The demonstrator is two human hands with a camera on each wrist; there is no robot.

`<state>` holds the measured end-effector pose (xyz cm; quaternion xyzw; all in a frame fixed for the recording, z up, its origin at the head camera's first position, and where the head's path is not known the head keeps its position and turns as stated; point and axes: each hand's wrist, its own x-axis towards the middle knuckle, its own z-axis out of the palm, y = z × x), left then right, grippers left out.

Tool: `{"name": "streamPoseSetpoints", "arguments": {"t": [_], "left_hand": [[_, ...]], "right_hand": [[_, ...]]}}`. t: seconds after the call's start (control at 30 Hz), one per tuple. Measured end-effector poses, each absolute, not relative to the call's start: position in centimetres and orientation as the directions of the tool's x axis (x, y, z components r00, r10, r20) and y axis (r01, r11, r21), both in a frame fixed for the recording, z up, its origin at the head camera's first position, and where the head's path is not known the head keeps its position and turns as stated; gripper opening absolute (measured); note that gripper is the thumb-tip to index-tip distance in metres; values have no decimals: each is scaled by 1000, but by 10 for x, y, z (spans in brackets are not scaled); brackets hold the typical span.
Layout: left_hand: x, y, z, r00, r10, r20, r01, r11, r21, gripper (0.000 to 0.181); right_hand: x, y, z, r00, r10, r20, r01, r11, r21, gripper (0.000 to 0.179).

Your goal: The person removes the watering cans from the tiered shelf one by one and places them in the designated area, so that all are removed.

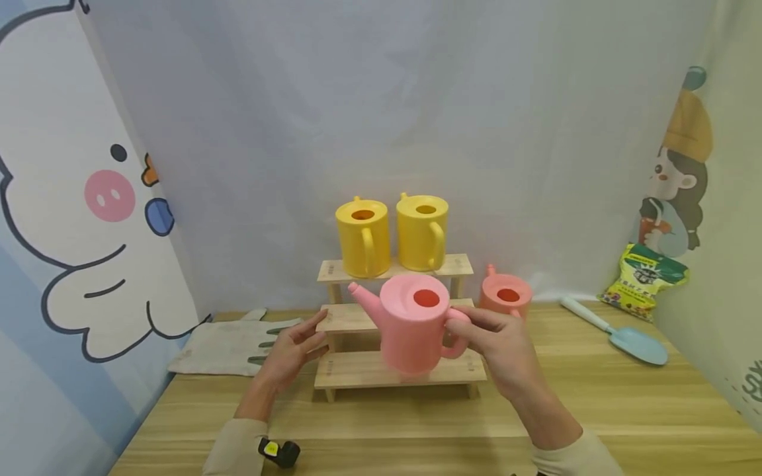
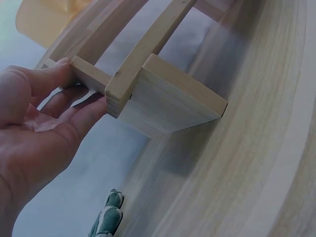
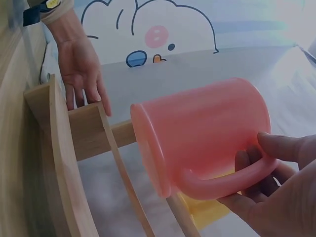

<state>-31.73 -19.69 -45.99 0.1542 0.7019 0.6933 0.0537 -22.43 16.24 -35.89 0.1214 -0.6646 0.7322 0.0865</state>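
Watering can [image 1: 412,340] in right grip [image 1: 503,349]

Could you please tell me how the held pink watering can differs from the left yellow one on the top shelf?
The pink watering can is held by its handle in the right hand, while the left yellow watering can stands on the top shelf. The pink can's spout points left in the head view; the yellow can's points away from the camera. Both have a loop handle and a top opening.
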Motion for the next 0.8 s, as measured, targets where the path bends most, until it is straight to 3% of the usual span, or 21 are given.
{"name": "streamPoseSetpoints", "arguments": {"t": [0.33,0.8], "left_hand": [[-316,-198,-457,-939,312,142,149,-2,989,58],[-314,-197,-457,-942,306,136,141,-3,990,58]], "right_hand": [[-223,187,-348,-959,31,280,-281,-167,-945,15],[-220,209,-333,-948,133,289,-314,-244,-917,19]]}}
